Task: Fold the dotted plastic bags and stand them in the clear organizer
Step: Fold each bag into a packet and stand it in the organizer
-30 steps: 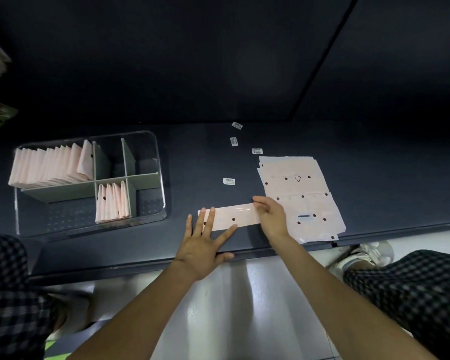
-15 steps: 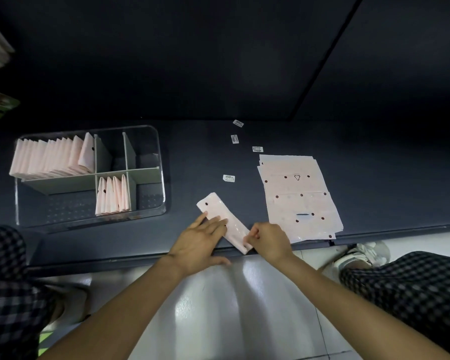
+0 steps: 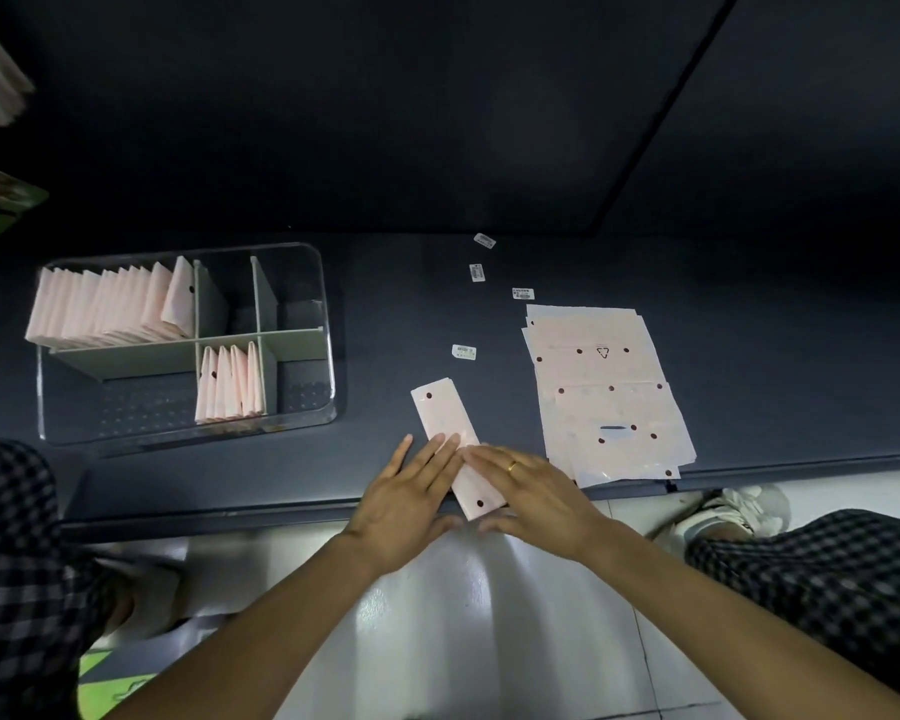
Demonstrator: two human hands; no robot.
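Head view: both hands flat, fingers straight, pressing a long folded pink dotted plastic bag strip (image 3: pixel 450 439) at the dark table's (image 3: pixel 396 304) near edge, left hand (image 3: pixel 409 498) beside right hand (image 3: pixel 533 491), fingertips nearly meeting. Clear divided organizer (image 3: pixel 328 356) w/ upright folded bags, approx. two compartments filled, sits left. Flat bag stack (image 3: pixel 609 397) lies right.

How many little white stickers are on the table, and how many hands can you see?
Little white stickers: 4
Hands: 2, the left hand and the right hand
Total: 6
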